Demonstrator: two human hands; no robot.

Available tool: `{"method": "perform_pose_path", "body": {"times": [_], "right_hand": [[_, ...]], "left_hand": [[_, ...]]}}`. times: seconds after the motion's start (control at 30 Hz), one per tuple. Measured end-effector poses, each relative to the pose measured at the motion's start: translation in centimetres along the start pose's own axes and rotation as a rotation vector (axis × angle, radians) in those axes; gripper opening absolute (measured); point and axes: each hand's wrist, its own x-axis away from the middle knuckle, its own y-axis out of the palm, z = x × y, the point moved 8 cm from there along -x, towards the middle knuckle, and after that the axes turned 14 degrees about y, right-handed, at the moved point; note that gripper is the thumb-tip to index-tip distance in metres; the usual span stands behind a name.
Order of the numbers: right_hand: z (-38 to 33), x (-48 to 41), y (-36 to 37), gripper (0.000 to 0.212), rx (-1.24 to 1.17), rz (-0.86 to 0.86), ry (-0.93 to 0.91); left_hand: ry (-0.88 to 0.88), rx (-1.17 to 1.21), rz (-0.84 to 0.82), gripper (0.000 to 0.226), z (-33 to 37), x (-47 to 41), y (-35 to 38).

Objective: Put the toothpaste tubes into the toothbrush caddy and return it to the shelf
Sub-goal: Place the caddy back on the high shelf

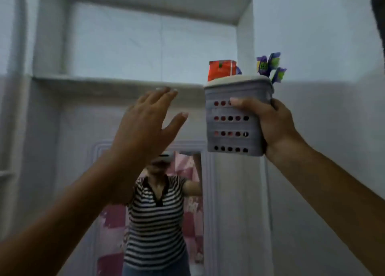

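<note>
Right hand [268,123] grips caddy [233,127] beside shelf [116,80] edge

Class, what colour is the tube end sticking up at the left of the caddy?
Red-orange, on the tube end above the grey caddy, head view.

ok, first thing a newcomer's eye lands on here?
The grey perforated plastic caddy, gripped in the right hand at upper right, with an orange-red toothpaste tube and purple-green packets sticking out. Next, the open left hand, raised at centre below the white recessed wall shelf.
</note>
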Motion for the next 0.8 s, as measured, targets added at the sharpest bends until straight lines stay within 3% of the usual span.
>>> {"method": "perform_pose_path", "body": {"times": [0.07, 0.17, 0.23, 0.33, 0.47, 0.57, 0.8], "right_hand": [[-4.5, -2.7, 0.7, 0.041, -0.002, 0.042, -0.003], [-9.7, -6.3, 2.2, 0.092, 0.029, 0.147, -0.042], [-12.1, -8.4, 2.8, 0.114, 0.074, 0.246, -0.075], [-13.5, -10.7, 3.9, 0.112, 0.218, 0.401, -0.104], [-11.7, -13.8, 4.6, 0.114, 0.354, 0.59, -0.063], [-9.4, -16.0, 4.7, 0.125, 0.415, 0.656, -0.014], [-7.6, -18.6, 5.6, 0.133, 0.611, 0.679, -0.242]], "left_hand": [[0.013, -0.145, -0.014, 0.066, -2.4, -3.1, -0.3], [-0.008, -0.291, -0.144, 0.075, -6.3, -6.1, 1.3], [-0.032, -0.32, -0.244, 0.078, -8.4, -6.8, 2.8], [-0.07, -0.303, -0.376, 0.081, -10.3, -6.1, 5.2], [-0.052, -0.264, -0.356, 0.082, -11.5, -4.8, 6.6], [-0.051, -0.229, -0.319, 0.082, -11.6, -4.9, 6.6], [-0.061, -0.175, -0.309, 0.079, -11.8, -4.9, 6.8]]}}
